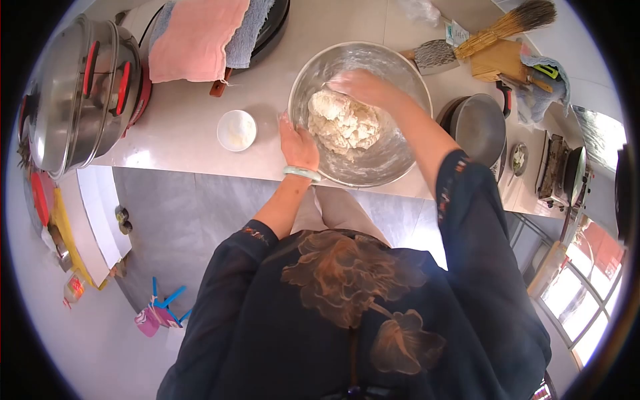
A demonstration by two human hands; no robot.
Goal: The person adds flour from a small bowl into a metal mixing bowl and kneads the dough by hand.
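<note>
A large metal bowl (400, 157) sits near the counter's front edge with a rough, lumpy mass of dough (343, 127) inside. My right hand (363, 88) reaches into the bowl and lies against the dough's upper side; it is blurred and its fingertips are hard to make out. My left hand (299, 143), with a pale bangle at the wrist, rests against the bowl's left outer side, fingers pointing up along the rim. Left of it stands a small white bowl (237, 130) with some white residue.
Stacked steamer pots (80, 93) stand at the left. Pink cloth (197, 40) covers part of a dark pan at the back. Right of the bowl are a pan (478, 127), a straw brush (510, 28), a wooden board (497, 63) and a stove (555, 167).
</note>
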